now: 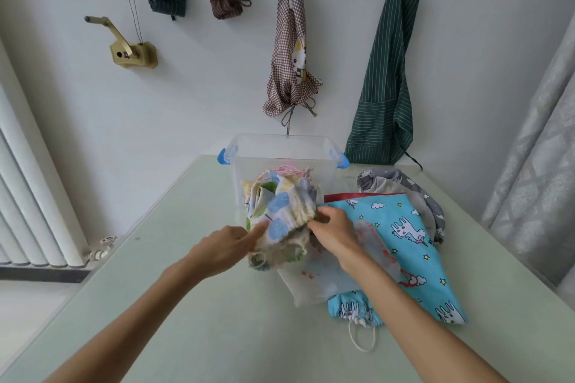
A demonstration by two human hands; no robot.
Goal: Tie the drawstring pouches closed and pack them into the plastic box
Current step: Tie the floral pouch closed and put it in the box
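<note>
Gripping a bunched pouch [280, 211] with both hands, left hand [227, 247] and right hand [333, 232], just before the box [281, 152].
Holding pink-corded cloth in the clear box; showing blue clouds and green patches on white; lying beside a blue pouch [401, 233] on the table [155, 258].

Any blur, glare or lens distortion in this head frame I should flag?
Head view: even, soft light, no glare; the white pleated blind and grey curtain bow from wide-angle distortion; the patterned cloth pouch between the left hand and right hand is motion-blurred.
</note>
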